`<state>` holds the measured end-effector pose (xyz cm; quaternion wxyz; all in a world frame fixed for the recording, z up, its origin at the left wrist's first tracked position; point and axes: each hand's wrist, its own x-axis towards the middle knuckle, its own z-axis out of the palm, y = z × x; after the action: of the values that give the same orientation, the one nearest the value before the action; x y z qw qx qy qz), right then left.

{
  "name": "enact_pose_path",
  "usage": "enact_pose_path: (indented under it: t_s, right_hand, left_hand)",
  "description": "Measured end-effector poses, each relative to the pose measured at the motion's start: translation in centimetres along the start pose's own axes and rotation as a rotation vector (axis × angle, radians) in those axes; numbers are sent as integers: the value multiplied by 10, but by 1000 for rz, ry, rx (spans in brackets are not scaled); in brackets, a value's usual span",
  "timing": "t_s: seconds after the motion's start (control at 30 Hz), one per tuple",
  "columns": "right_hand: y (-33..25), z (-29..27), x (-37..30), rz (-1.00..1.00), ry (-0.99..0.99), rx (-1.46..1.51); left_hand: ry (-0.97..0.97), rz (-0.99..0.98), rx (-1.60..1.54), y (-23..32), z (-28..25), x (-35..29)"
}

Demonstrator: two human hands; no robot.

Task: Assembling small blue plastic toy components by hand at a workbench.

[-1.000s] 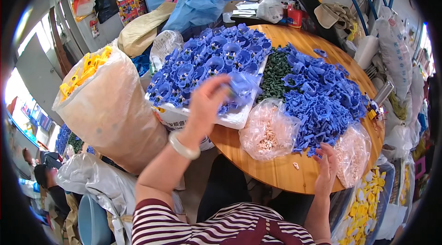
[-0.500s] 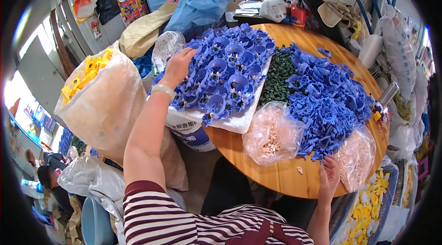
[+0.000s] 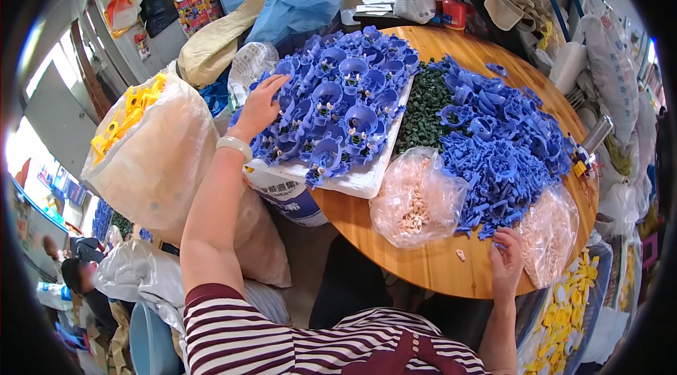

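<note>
My left hand (image 3: pixel 259 108), with a pale bangle at the wrist, reaches over the left edge of a white foam tray (image 3: pixel 363 188). Its fingers stretch out against the blue plastic pieces (image 3: pixel 361 119) heaped there, many with round cups and small green and white parts inside. What lies under the fingertips is hidden. At the table's near right edge my right hand (image 3: pixel 506 262) has its fingers curled, with a small blue bit showing at them. Just beyond it spreads a loose pile of blue plastic parts (image 3: pixel 501 170). A small pale pink part (image 3: pixel 460 255) lies left of that hand.
Small dark green parts (image 3: pixel 421 107) lie between tray and pile. Clear bags of pale pink parts (image 3: pixel 415 209) (image 3: pixel 549 241) rest on the round wooden table (image 3: pixel 395 262). A big sack (image 3: pixel 159 163) with yellow parts stands left; more yellow pieces (image 3: pixel 564 318) fill a container at right.
My left hand has shifted slightly left and down along the tray's edge. My right hand stays by the pile's near edge, its fingers a little more curled. The whole view has tilted slightly.
</note>
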<state>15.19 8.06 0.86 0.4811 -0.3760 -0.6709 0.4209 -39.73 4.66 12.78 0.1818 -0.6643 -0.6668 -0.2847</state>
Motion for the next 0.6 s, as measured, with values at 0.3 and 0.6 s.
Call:
enact_pose_path:
  t_s: [0.3,0.6]
  right_hand:
    - [-9,-15,9,-130,-37,-255]
    - [-32,-15,140,-315,-167,-462]
  left_hand:
    - [12,-30,-35,-3,2,-1]
    - [47,32,-218,133,-17,-37]
